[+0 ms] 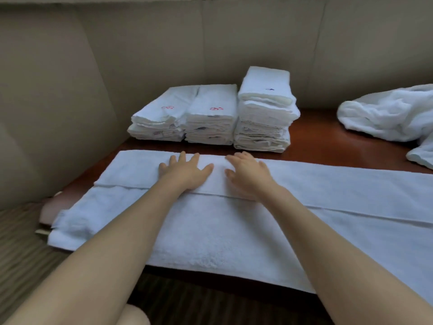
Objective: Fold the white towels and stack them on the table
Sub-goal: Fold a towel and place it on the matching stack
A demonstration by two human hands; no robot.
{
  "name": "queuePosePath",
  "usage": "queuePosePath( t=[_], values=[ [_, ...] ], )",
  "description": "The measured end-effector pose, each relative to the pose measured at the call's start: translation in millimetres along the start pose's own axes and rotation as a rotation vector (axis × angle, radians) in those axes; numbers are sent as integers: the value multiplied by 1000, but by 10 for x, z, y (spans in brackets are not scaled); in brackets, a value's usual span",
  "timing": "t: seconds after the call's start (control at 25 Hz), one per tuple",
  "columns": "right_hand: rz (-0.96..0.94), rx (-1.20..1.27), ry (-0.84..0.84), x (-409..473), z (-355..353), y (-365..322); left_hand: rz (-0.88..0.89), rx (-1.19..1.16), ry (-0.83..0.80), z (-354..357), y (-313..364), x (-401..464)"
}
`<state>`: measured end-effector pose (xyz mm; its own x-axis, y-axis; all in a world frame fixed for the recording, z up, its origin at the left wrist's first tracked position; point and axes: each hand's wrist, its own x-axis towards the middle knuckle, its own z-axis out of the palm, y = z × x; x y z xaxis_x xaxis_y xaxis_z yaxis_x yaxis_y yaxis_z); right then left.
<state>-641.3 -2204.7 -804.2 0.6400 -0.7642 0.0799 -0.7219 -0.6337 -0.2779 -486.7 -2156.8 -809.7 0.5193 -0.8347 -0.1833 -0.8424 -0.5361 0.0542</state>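
Forearms: both reach from the near edge of the bench (328,127) out over the spread towel (210,235).
Spread towel: lies along the near edge, long axis running left to right; its far strip is already folded over toward the person, the folded edge crossing under both wrists.
Left hand (186,168): flat, fingers straight and spread, pressing the folded strip; grips nothing.
Right hand (247,173): just beside the left, palm down on the same strip, fingers loosely bent, holding nothing.
Key relation: both hands sit left of the towel's middle, so the left end is nearer; the right end runs out of view.
Likely next: smoothing outward along the long axis, I judge.
Folded stacks (210,118): three piles toward the far left corner, the right one tallest.
Unfolded towels (389,113): heaped at the far right edge.
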Motion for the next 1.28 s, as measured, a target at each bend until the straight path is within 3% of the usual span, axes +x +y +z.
queuePosePath(
  t=[0.12,0.28,0.44,0.52,0.6,0.68,0.84,0.96,1.08,1.28],
  values=[
    [-79,-7,5,184,349,-488,-48,-54,35,0,-453,220],
    [-66,-34,-104,300,470,-650,122,3,113,-49,-873,522],
    [-63,-36,-104,267,445,-631,162,-58,152,-128,-1232,618],
    [-85,-15,-81,255,436,-642,181,-137,304,-100,-1281,538],
    [-129,107,21,221,417,-618,248,-18,603,-91,-1238,386],
    [-187,289,156,131,346,-569,271,227,686,-117,-1196,250],
    [-339,65,34,-217,165,-592,144,-61,434,-83,-837,-237],
    [-331,-44,-150,-528,26,-697,335,-169,410,20,-733,-666],
    [-330,-83,-262,-885,-100,-712,404,-322,208,-27,-857,-1063],
    [-408,-93,-245,-1294,-148,-692,447,-419,16,-115,-903,-1487]
  ],
)
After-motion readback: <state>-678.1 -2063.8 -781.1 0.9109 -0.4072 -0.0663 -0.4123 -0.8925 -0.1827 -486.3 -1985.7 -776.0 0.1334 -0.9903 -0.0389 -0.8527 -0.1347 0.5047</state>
